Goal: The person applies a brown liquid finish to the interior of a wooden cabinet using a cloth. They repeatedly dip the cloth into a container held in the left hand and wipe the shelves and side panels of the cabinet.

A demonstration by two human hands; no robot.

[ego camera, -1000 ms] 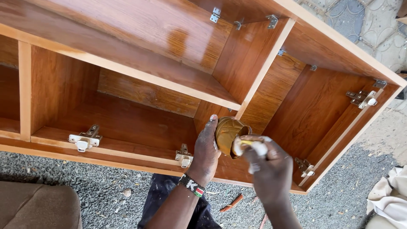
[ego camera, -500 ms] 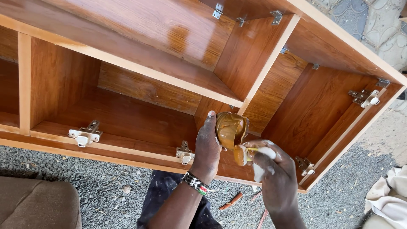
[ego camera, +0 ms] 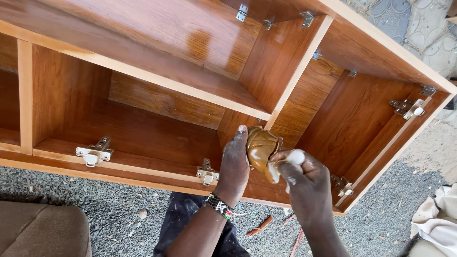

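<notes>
The left forearm rises from the bottom edge, a beaded wristband [ego camera: 218,205] at the wrist. The left hand [ego camera: 234,166] stands nearly upright, fingers extended and pressed together, palm turned to the right; the fingertips reach up to the lower end of the cabinet's upright divider [ego camera: 290,76]. The fingers are not curled; they brace flat against the side of a small brown tin [ego camera: 261,147].

The right hand [ego camera: 307,183] comes in from the lower right, back of the hand facing the camera. Its fingers are closed, pinching a wad of white cloth [ego camera: 294,157] stained yellow-brown at the end nearest the tin. The wad touches the tin's lower right edge.

The tin sits between the two hands, just right of the left fingers and above the right fingertips. It tilts, its glossy top facing up and left; its long axis cannot be told.

Below the left fingers, a metal hinge [ego camera: 207,173] is fixed to the front rail. A second hinge [ego camera: 94,152] lies well to the left. Beyond the hands, the wooden cabinet [ego camera: 143,62] shows varnished shelves. Gravel [ego camera: 119,209] lies beneath.
</notes>
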